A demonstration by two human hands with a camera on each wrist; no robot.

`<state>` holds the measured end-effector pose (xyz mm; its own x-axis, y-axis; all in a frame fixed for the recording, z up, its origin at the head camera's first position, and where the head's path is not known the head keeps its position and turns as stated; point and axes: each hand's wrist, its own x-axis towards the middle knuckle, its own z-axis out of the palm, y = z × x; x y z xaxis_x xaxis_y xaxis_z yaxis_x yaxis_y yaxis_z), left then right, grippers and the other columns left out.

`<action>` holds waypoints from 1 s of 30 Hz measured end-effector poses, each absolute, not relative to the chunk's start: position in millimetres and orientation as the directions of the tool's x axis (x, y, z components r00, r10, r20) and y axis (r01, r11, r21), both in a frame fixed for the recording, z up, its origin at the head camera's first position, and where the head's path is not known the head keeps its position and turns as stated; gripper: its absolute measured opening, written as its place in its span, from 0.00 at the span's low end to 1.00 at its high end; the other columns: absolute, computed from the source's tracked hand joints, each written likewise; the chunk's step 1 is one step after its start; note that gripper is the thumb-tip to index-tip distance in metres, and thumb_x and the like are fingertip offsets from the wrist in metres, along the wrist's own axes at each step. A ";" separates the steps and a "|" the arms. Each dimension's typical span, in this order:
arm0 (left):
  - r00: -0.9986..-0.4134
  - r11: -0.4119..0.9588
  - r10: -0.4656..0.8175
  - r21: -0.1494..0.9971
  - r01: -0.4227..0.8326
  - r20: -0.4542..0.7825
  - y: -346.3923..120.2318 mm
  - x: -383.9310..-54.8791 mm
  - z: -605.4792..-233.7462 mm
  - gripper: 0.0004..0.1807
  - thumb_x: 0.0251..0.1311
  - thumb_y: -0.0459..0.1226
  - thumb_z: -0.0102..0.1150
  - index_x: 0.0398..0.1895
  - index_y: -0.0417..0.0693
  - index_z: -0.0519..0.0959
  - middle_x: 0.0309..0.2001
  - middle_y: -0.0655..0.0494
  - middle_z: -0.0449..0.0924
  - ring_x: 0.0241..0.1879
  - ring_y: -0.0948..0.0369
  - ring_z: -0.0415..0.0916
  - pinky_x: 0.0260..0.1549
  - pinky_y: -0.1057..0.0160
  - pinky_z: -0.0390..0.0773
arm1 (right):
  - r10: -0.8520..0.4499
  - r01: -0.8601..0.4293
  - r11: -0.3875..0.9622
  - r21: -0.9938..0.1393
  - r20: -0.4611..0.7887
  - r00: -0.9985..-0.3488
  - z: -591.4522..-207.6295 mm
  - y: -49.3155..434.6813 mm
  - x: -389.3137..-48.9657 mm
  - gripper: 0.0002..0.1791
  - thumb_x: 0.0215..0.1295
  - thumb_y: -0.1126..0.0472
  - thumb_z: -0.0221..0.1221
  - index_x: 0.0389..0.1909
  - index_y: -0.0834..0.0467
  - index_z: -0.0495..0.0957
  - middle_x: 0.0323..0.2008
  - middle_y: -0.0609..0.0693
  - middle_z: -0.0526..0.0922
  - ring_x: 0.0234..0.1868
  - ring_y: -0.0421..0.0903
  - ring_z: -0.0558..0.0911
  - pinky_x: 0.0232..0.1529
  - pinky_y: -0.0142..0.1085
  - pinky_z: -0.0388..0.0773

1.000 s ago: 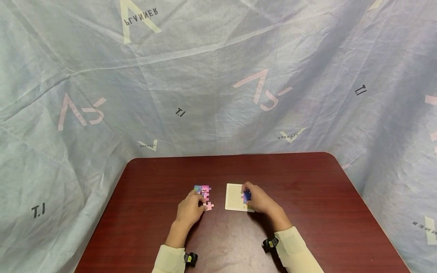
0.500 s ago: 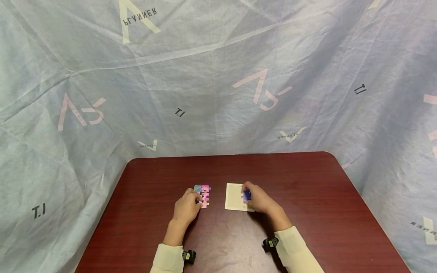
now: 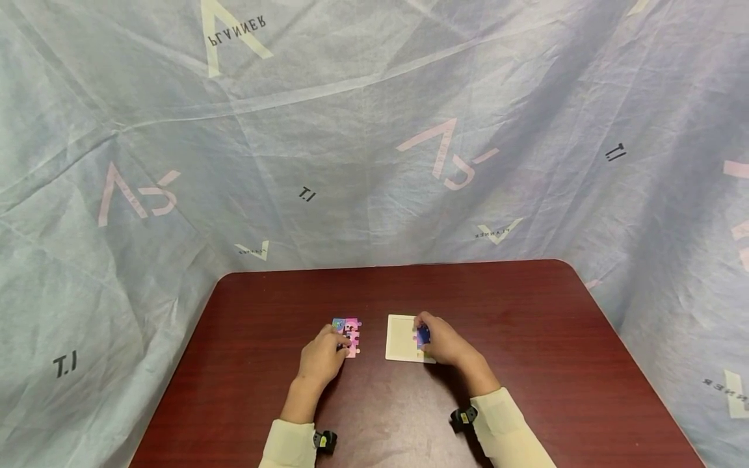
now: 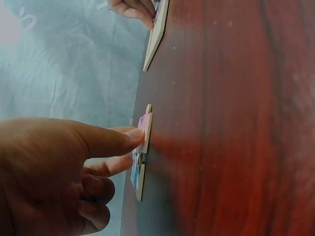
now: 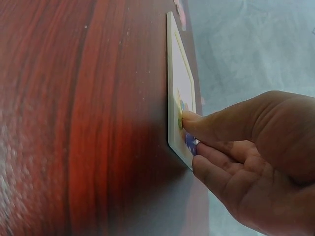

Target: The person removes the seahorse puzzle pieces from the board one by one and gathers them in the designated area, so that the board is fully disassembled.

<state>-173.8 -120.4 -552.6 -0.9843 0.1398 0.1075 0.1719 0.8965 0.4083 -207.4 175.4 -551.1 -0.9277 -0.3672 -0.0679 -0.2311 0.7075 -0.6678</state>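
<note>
On the table's left-centre, several pink and blue jigsaw puzzle pieces (image 3: 352, 338) lie side by side. My left hand (image 3: 320, 354) bends over them, and its thumb and forefinger pinch a pink puzzle piece (image 4: 146, 129) at the near end of the group. The hand covers part of the left-hand pieces. To the right lies a cream puzzle tray (image 3: 401, 338). In its right part sit dark blue and yellow-green puzzle pieces (image 3: 424, 335), which my right hand (image 3: 446, 341) holds between thumb and fingers. In the right wrist view, the right thumb presses the yellow-green part (image 5: 180, 118).
The dark red wooden table (image 3: 503, 305) carries both the tray and the pieces. A grey printed cloth (image 3: 351, 162) hangs behind and along the sides. Each wrist wears a black camera, such as the right wrist camera (image 3: 463, 419).
The near pink piece has moved left and now lines up with the other pieces, the left hand shifting slightly left with it. The right hand and tray have stayed put.
</note>
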 end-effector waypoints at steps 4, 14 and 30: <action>-0.980 0.886 0.144 0.424 0.189 0.135 -116.4 -173.9 -550.8 0.09 0.62 0.36 0.73 0.45 0.52 0.92 0.47 0.52 0.83 0.37 0.55 0.85 0.34 0.50 0.83 | -0.370 -0.243 0.708 -0.664 -0.056 -0.927 -550.1 175.0 -207.6 0.22 0.56 0.82 0.65 0.50 0.63 0.74 0.39 0.57 0.80 0.39 0.49 0.75 0.46 0.44 0.74; -0.960 0.847 0.239 0.453 0.278 0.143 -90.0 -170.5 -548.0 0.09 0.63 0.39 0.73 0.45 0.50 0.91 0.46 0.55 0.85 0.41 0.59 0.86 0.38 0.55 0.85 | -0.373 -0.255 0.711 -0.656 -0.044 -0.927 -549.4 174.6 -209.0 0.19 0.62 0.84 0.56 0.50 0.64 0.75 0.40 0.57 0.80 0.39 0.48 0.73 0.47 0.43 0.73; -0.939 0.831 0.318 0.437 0.343 0.132 -41.5 -171.4 -543.6 0.09 0.66 0.43 0.71 0.45 0.51 0.91 0.43 0.59 0.84 0.37 0.60 0.85 0.36 0.59 0.84 | -0.333 -0.227 0.709 -0.668 -0.033 -0.942 -554.8 176.5 -209.0 0.23 0.57 0.84 0.54 0.51 0.62 0.75 0.44 0.57 0.83 0.40 0.49 0.76 0.47 0.43 0.74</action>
